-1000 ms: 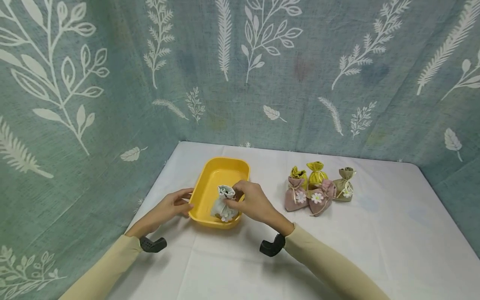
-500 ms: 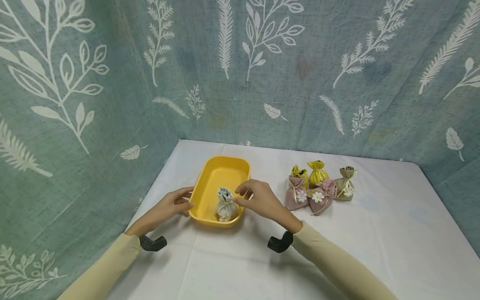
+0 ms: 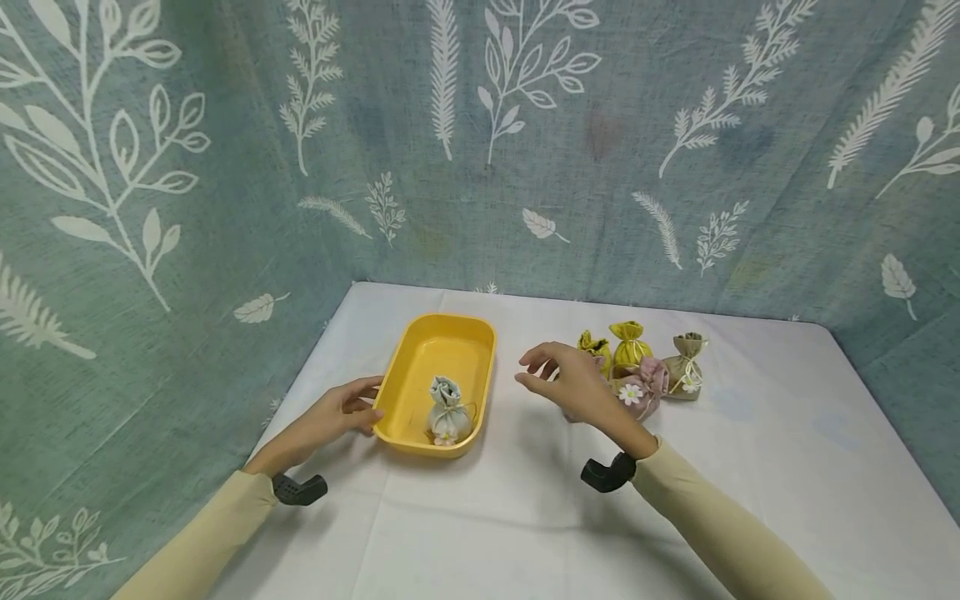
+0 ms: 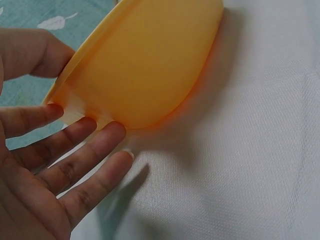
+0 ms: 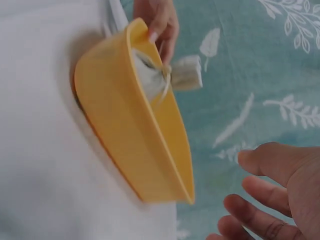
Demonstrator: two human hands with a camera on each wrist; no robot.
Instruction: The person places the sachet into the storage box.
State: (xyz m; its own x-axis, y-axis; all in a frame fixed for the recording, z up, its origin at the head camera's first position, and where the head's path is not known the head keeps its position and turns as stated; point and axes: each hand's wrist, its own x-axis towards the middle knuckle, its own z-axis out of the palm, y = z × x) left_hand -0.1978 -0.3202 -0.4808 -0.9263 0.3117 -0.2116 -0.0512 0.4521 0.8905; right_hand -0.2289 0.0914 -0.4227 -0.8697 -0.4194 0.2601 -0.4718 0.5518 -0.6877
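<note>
A yellow plastic tray stands on the white-covered table in the head view. My left hand grips its left rim; the left wrist view has the thumb over the edge and fingertips on the outer wall. In the tray's near right corner sits a pale grey-green drawstring pouch, upright, with a small flower on its front. My right hand hovers between tray and pouch group, fingers loosely bent, holding nothing. Behind it a pink pouch is mostly hidden.
Right of the tray stand more drawstring pouches: a yellow one, another yellow one, a pink one with a white flower and an olive-brown one. A leaf-patterned teal curtain hangs behind and along the left.
My right hand has let go of the grey-green pouch, leaving it in the tray, and has moved right toward the other pouches. The left hand stays on the rim.
</note>
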